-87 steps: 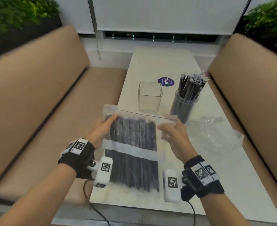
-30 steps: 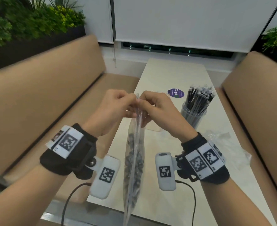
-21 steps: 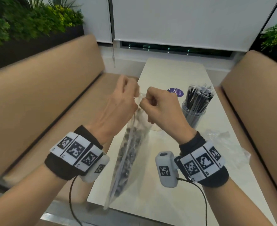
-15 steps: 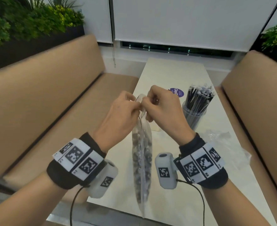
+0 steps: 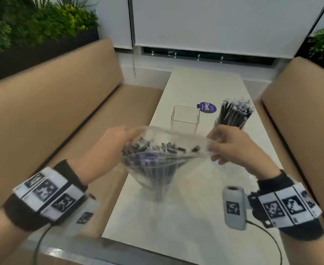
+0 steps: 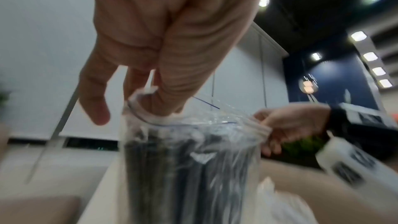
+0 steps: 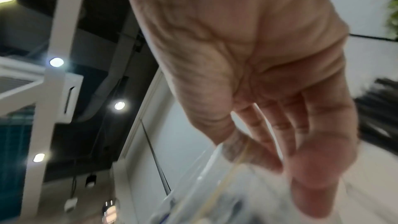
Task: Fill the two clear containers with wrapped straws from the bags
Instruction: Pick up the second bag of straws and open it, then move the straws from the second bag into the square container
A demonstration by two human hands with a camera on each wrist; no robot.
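A clear zip bag of black wrapped straws hangs upright above the near part of the white table. Its mouth is pulled wide. My left hand pinches the left end of the rim, thumb and finger on the plastic. At the right end my right hand pinches the rim. Beyond the bag stands an empty square clear container. To its right a round clear container is packed with black straws.
An empty crumpled clear bag lies on the table to the right, behind my right wrist. A purple round sticker sits past the containers. Tan bench seats flank the table on both sides.
Both hands, which pinched the bag's top together at the middle, have pulled apart sideways. The zip mouth now gapes and the straw ends show.
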